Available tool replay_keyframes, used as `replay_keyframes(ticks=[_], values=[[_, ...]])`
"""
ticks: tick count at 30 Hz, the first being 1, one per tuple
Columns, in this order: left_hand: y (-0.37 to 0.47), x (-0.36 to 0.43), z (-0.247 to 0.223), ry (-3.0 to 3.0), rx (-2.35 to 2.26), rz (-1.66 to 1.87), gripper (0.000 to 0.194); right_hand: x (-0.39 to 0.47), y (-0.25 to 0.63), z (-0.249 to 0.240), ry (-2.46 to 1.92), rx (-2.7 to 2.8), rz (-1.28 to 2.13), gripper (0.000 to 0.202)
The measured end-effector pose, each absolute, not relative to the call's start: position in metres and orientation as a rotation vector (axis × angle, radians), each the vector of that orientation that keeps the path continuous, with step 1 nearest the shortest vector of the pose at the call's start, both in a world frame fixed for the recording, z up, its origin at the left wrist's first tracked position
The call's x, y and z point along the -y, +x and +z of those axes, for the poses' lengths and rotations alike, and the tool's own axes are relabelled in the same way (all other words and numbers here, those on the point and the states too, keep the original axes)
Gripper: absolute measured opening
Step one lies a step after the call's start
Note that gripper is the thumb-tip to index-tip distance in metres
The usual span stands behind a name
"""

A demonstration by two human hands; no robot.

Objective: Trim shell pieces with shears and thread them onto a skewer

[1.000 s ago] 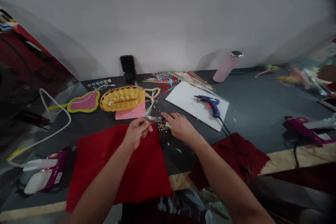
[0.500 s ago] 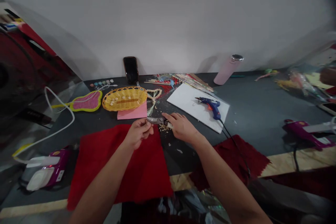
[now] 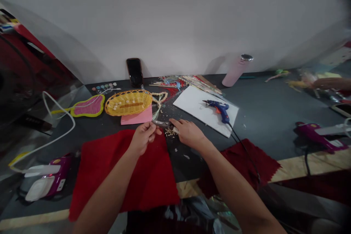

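Observation:
My right hand [image 3: 189, 132] is wrapped round the handles of a pair of pruning shears [image 3: 161, 123], whose metal blades point left. At the blade end, my left hand [image 3: 143, 137] has its thumb and forefinger pinched together; whatever lies between them is too small to make out. Small pale cut pieces [image 3: 170, 133] are scattered on the dark table just under the shears. Below my left hand spreads a red cloth [image 3: 148, 175]. Beyond it, a yellow woven basket [image 3: 128, 103] with a few pale bits inside overlaps a pink pad [image 3: 137, 117].
A blue glue gun [image 3: 219, 109] lies on a white board [image 3: 189, 98], its cord trailing over another red cloth [image 3: 246, 161]. A phone [image 3: 135, 73] and a pink bottle [image 3: 237, 71] stand by the partition. At far right, another person's hand [image 3: 333, 83] shows.
The whole view has shifted slightly. My hands keep their places at the shears, with little visible movement. The other person's hand at far right has come further into view.

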State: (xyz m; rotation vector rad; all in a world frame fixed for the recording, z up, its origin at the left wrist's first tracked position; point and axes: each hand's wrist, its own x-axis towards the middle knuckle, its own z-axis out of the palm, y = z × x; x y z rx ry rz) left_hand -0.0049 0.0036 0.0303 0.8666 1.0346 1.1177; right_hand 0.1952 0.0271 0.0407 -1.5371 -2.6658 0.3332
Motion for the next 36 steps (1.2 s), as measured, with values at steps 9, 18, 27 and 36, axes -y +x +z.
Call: replay_keyframes(ticks=[9,18,27,36], values=[[-0.002,-0.006,0.045,0.943,-1.224,1.244,0.024,-0.032,0.200,0.033,-1.598,2.580,0.252,0.060],[-0.057,-0.026,0.043,0.632,-1.151,1.884,0.061,-0.035,0.202,0.041,-1.607,2.487,0.315,0.063],[-0.010,-0.009,0.024,1.101,-1.232,1.319,0.029,-0.030,0.199,0.046,-1.697,2.516,0.184,0.062],[0.004,0.001,0.037,1.235,-1.297,1.280,0.018,-0.027,0.197,0.041,-1.520,2.567,0.205,0.060]])
